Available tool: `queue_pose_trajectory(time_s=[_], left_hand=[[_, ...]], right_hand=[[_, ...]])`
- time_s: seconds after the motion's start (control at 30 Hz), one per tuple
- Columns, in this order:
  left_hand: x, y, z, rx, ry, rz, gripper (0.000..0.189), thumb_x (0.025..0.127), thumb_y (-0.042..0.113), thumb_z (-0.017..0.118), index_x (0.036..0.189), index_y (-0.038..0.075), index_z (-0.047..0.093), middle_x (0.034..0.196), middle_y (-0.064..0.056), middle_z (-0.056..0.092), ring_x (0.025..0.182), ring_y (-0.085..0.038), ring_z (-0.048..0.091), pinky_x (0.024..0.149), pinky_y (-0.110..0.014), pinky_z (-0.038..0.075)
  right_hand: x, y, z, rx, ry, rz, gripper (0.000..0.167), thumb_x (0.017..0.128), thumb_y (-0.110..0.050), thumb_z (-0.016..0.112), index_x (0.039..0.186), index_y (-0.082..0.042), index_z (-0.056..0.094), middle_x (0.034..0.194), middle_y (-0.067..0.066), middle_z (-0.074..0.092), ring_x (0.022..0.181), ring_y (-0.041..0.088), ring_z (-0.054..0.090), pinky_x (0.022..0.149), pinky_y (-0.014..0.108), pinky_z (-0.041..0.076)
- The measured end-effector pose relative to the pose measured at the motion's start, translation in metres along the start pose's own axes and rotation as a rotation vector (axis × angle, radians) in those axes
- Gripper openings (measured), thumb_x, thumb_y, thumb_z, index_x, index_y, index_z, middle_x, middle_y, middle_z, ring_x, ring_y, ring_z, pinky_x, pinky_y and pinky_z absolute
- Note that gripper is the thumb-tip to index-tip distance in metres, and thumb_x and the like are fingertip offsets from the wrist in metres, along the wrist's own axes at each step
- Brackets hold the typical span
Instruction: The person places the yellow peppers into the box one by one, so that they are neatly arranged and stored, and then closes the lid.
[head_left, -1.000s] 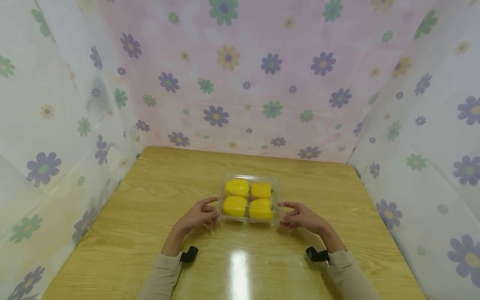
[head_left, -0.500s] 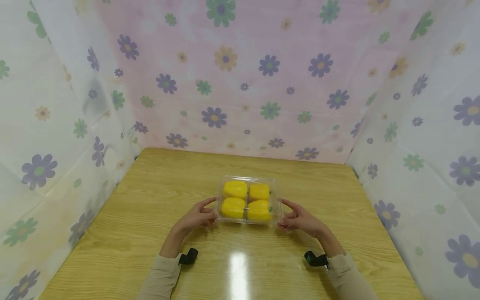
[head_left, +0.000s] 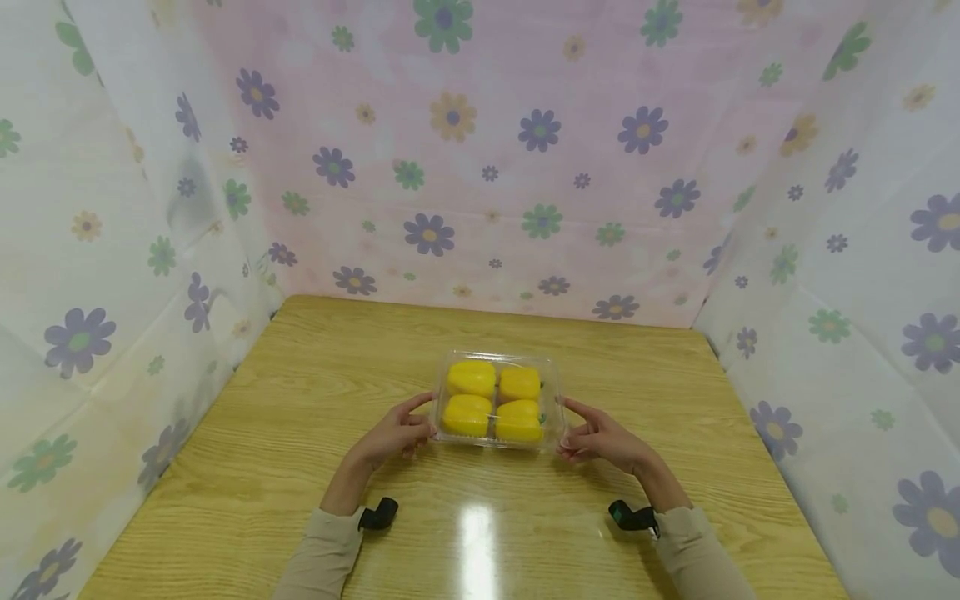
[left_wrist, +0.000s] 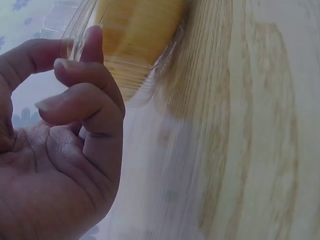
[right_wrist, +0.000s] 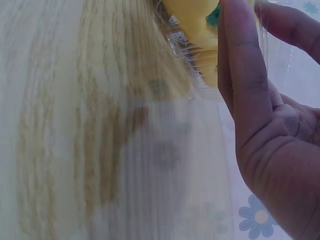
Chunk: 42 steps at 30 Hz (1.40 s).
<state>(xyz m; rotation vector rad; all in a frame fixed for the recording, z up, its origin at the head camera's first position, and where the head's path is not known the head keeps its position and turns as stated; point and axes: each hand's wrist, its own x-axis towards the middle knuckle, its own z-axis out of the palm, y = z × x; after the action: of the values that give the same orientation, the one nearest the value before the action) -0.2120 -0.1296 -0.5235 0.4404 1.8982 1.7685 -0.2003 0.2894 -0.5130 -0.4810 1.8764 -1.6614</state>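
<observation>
A clear plastic clamshell box (head_left: 489, 442) with several yellow bell peppers (head_left: 468, 415) inside is near the middle of the wooden table in the head view. My left hand (head_left: 396, 432) pinches its left side, with thumb and fingertips at the rim. On the opposite side, my right hand (head_left: 603, 435) grips the box edge between thumb and fingers. The left wrist view catches the box corner between thumb and curled fingers, and a pepper (left_wrist: 142, 30) through the plastic. In the right wrist view, a green stem (right_wrist: 213, 17) shows beside the right fingers, which partly cover the box edge.
The wooden table (head_left: 360, 342) spreads out around the box. Flower-printed cloth (head_left: 480, 217) stands along its back and both sides. A black wrist camera (head_left: 378, 514) sits on the left wrist, another black camera (head_left: 632, 516) on the right.
</observation>
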Motion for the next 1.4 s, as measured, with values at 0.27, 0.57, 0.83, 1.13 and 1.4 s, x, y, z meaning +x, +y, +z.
queue_pose_trajectory(time_s=[0.27, 0.57, 0.83, 1.13, 1.4], left_hand=[[-0.001, 0.0, 0.002, -0.013, 0.01, 0.0, 0.066, 0.104, 0.011, 0.057, 0.162, 0.009, 0.026, 0.078, -0.004, 0.059, 0.06, -0.008, 0.044, 0.051, -0.021, 0.036], [-0.001, 0.001, 0.002, 0.002, 0.008, 0.005, 0.067, 0.103, 0.008, 0.056, 0.162, 0.007, 0.024, 0.074, -0.002, 0.056, 0.058, -0.008, 0.041, 0.052, -0.021, 0.038], [-0.001, 0.0, -0.001, 0.024, -0.016, -0.004, 0.068, 0.104, 0.009, 0.055, 0.163, 0.01, 0.022, 0.078, -0.005, 0.057, 0.06, -0.009, 0.044, 0.053, -0.022, 0.039], [0.0, -0.001, -0.003, 0.004, -0.044, -0.005, 0.07, 0.104, 0.008, 0.055, 0.164, 0.013, 0.018, 0.083, -0.008, 0.058, 0.061, -0.01, 0.046, 0.054, -0.024, 0.042], [0.0, -0.002, -0.004, -0.015, -0.056, 0.01, 0.071, 0.104, 0.01, 0.056, 0.164, 0.013, 0.018, 0.086, -0.01, 0.061, 0.062, -0.01, 0.047, 0.054, -0.025, 0.043]], right_hand=[[0.0, 0.001, 0.0, 0.004, 0.004, -0.018, 0.086, 0.102, -0.005, 0.06, 0.162, 0.0, -0.001, 0.097, 0.013, 0.077, 0.092, 0.025, 0.074, 0.079, 0.037, 0.063], [-0.001, 0.0, 0.004, 0.002, 0.041, -0.015, 0.088, 0.099, -0.003, 0.062, 0.162, 0.002, 0.0, 0.097, 0.019, 0.076, 0.088, 0.023, 0.075, 0.076, 0.035, 0.063], [-0.003, 0.004, 0.001, 0.002, 0.027, -0.01, 0.089, 0.101, -0.009, 0.063, 0.163, -0.002, 0.001, 0.101, 0.023, 0.075, 0.091, 0.023, 0.075, 0.079, 0.037, 0.063], [-0.003, 0.01, 0.0, 0.046, -0.014, -0.055, 0.089, 0.102, -0.008, 0.061, 0.164, -0.008, -0.002, 0.102, 0.021, 0.075, 0.092, 0.022, 0.074, 0.082, 0.038, 0.062], [-0.004, 0.013, 0.0, 0.067, -0.022, -0.088, 0.083, 0.104, -0.007, 0.057, 0.164, -0.006, 0.0, 0.104, 0.017, 0.076, 0.095, 0.022, 0.074, 0.082, 0.038, 0.062]])
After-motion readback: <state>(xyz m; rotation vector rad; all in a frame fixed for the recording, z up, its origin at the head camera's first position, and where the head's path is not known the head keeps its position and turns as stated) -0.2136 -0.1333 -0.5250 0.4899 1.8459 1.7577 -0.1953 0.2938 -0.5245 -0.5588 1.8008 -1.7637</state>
